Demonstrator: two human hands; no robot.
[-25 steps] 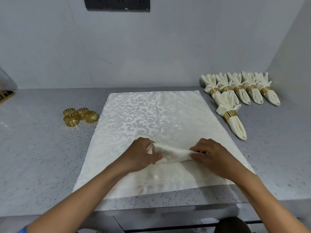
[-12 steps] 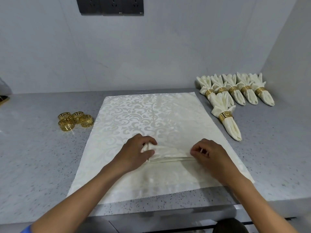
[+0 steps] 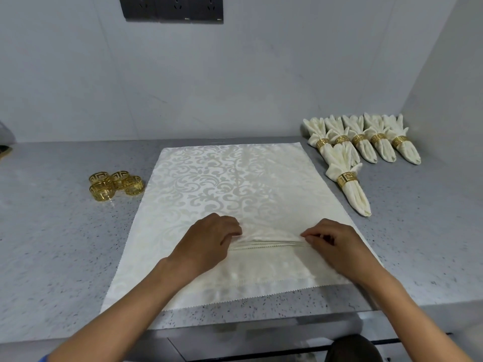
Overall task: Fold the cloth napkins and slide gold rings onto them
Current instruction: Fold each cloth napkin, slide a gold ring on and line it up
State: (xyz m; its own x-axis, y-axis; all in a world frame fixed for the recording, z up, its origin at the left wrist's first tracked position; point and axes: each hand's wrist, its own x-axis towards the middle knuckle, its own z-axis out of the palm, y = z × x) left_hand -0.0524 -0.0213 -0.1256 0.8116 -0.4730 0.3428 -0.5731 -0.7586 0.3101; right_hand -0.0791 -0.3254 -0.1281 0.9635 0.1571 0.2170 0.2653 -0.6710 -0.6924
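A cream damask napkin lies spread on the grey counter, with a band of narrow pleats gathered across its near part. My left hand pinches the left end of the pleats, fingers curled. My right hand pinches the right end. Several loose gold rings sit in a cluster left of the napkin. Several folded napkins with gold rings lie in a row at the back right, and one more ringed napkin lies in front of them.
The speckled grey counter runs to a wall behind and a side wall on the right. A dark socket panel is on the back wall. The counter's front edge is close below the napkin's hem.
The raised fold that my hands held up a second ago has been laid down flat into the pleat stack. Both hands have moved slightly away from me along the cloth.
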